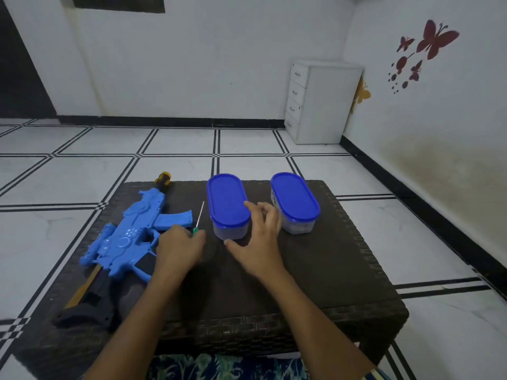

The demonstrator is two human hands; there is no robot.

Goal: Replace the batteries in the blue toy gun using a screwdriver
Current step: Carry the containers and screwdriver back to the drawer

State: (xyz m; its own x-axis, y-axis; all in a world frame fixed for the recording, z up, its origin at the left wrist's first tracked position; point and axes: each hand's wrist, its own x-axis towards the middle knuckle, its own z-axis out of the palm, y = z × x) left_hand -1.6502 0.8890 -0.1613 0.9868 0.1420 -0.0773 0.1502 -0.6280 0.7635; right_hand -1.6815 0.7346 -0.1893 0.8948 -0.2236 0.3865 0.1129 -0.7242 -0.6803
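The blue toy gun [129,237] lies on its side at the left of the dark wicker table [343,270], with its black stock toward me and its yellow-tipped muzzle pointing away. To its right lies a screwdriver [199,215] with a thin metal shaft and a green handle. My left hand [178,248] is over the handle, its fingers curled round it. My right hand [258,237] hovers with spread fingers between two blue-lidded containers, holding nothing. No batteries can be seen.
Two oval clear containers with blue lids stand at the table's far side, one [227,204] in the middle and one [295,201] to the right. A white drawer unit [321,102] stands in the room's far corner. The floor is tiled.
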